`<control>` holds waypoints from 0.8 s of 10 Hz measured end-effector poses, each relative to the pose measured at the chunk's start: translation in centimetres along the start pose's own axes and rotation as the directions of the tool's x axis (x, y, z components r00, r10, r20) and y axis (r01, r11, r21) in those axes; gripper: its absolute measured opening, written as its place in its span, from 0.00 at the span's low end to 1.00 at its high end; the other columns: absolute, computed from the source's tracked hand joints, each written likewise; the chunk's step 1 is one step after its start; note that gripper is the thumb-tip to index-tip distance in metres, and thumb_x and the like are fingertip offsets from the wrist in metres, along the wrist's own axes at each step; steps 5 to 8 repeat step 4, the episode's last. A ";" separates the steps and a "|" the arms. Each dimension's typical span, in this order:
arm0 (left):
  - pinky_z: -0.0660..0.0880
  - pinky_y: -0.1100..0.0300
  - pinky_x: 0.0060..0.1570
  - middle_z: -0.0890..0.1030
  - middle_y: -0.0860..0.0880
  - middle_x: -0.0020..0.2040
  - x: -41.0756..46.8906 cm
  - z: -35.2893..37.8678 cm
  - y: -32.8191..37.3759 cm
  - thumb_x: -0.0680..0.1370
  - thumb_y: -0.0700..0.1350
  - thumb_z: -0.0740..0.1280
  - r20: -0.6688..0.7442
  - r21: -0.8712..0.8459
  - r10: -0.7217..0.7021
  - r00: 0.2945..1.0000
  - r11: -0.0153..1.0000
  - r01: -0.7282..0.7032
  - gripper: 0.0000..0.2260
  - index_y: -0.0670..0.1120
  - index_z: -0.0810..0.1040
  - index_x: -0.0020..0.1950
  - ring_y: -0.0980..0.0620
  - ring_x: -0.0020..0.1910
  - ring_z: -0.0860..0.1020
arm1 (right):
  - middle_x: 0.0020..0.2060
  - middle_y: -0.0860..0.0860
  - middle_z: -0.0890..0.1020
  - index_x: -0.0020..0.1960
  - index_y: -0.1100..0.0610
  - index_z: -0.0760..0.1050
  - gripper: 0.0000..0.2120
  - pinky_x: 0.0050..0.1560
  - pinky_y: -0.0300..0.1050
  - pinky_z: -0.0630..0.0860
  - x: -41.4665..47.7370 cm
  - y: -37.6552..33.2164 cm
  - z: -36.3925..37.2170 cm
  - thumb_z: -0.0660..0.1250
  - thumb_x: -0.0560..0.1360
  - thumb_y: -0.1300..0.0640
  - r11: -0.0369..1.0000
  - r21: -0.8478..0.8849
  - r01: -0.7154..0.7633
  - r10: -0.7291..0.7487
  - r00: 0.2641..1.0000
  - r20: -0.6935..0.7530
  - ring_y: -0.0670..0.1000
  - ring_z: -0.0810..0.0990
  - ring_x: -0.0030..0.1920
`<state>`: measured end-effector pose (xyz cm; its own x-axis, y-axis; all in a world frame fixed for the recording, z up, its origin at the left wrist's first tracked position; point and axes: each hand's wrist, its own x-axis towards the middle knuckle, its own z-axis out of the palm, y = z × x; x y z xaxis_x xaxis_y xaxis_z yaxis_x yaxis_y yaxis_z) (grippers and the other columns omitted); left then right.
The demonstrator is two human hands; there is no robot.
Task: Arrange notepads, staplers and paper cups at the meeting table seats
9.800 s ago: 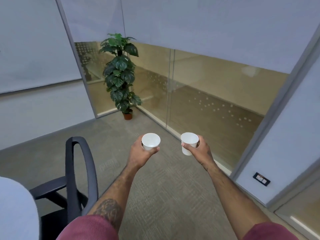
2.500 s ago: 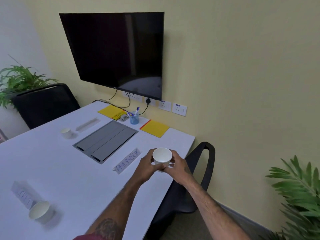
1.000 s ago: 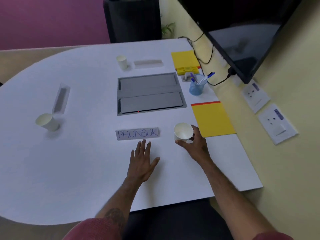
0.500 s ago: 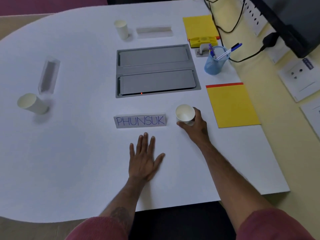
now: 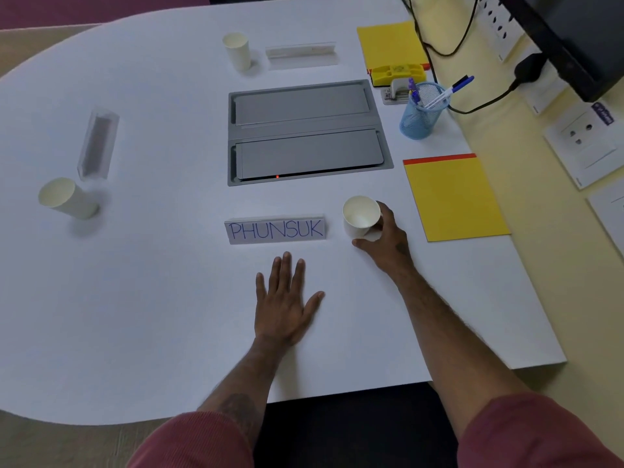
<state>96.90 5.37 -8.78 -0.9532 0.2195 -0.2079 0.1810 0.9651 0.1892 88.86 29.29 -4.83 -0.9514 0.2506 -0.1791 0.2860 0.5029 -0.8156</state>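
Note:
My right hand grips a white paper cup that stands on the white table, just right of the "PHUNSUK" name card. My left hand lies flat on the table, fingers spread, below the card. Two more paper cups stand at other seats: one at the left, one at the far side. A yellow notepad lies right of my cup. A second yellow notepad lies at the far right, with a yellow stapler and a grey stapler by it.
A grey cable box is set into the table's middle. A blue mesh pen holder stands near the wall. Name cards stand at the left and far seat. Black cables, wall sockets and a TV are at the right.
My right hand has kept its grip on the cup beside the name card, and my left hand stays flat on the table. The view has barely shifted.

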 end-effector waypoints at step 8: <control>0.40 0.44 0.77 0.38 0.52 0.81 -1.2 -4.1 -0.9 0.77 0.70 0.40 0.071 -0.126 0.031 0.997 0.992 -0.021 0.38 0.51 0.39 0.81 0.53 0.79 0.38 | 0.78 0.52 0.60 0.77 0.51 0.60 0.37 0.73 0.50 0.62 -5.9 -0.3 -3.5 0.70 0.74 0.41 0.953 -0.300 -0.039 0.041 0.999 0.000 0.52 0.57 0.77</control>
